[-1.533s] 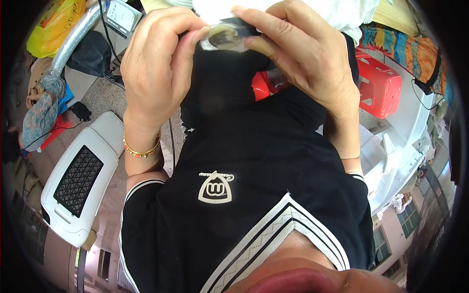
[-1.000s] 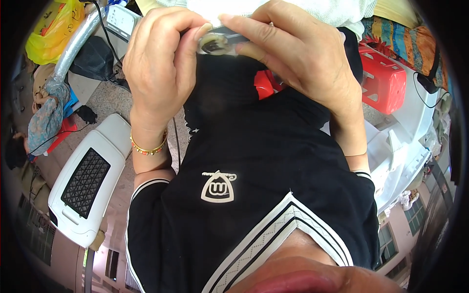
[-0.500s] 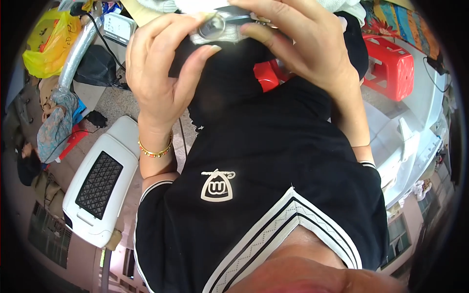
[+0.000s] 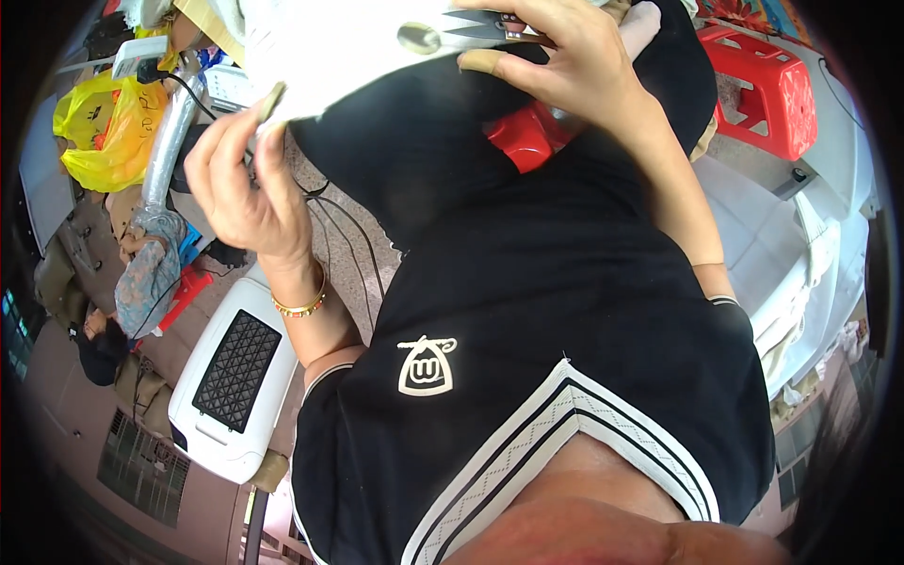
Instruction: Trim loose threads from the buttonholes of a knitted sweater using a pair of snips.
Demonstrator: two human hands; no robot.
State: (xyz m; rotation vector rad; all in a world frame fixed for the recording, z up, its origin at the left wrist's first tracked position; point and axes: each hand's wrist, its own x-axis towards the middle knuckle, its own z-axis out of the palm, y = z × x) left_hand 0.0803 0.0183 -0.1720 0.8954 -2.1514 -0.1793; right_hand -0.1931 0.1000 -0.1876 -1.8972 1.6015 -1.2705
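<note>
A bright white cloth point(image 4: 339, 56) lies over my lap at the top of the view. The thumb and fingers of my left hand point(image 4: 250, 193) are pinched together at its lower left corner. Above the cloth's right part, my right hand point(image 4: 574, 71) holds a pair of small dark thread snips point(image 4: 476, 23), whose pointed blades face left and stand apart. A blurred oval patch point(image 4: 418, 39) shows just left of the blade tips; I cannot tell what it is. Glare washes out most of the cloth's detail.
A red plastic stool point(image 4: 767, 89) stands at the right, beside translucent plastic sheeting point(image 4: 744, 226). At the left are a yellow plastic bag point(image 4: 113, 132), a white machine with a black grille point(image 4: 235, 367), and another person point(image 4: 146, 273). Black cables point(image 4: 344, 221) hang near my left forearm.
My left hand has moved left and down from beside the snips, and the white cloth now stretches between the hands. The snips have shifted slightly right with my right hand.
</note>
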